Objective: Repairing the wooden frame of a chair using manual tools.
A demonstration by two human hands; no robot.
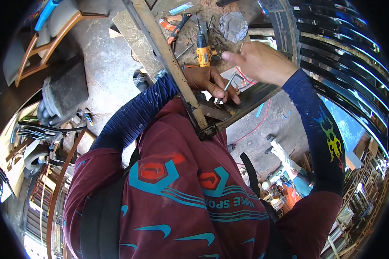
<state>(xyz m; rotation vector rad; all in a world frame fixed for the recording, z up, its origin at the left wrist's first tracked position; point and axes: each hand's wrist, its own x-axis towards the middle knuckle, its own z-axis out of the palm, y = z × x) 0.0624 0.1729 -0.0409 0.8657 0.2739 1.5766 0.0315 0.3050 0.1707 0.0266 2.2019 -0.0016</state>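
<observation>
2 hands are at work above the corner of a dark, worn frame (173, 69), close in front of the maroon shirt (173, 129). The left hand (204, 80) reaches in past the frame's long bar and pinches a bent metal rod (232, 82) between thumb and fingers, its lower end down near the frame's lower bar. Just to the right, the right hand (266, 64) hangs with most fingers curled in and 1 digit pointing toward the rod; I can't tell whether it holds anything. Beyond them, on a cluttered desk (132, 32), lie a yellow-and-black drill (202, 55), an orange-and-black hand tool (176, 31) and a crumpled clear plastic bag (233, 26). Black curved slats (345, 47) fan out at the right. Farther left, a wooden chair frame (47, 58) stands over the grey concrete floor (103, 49).
</observation>
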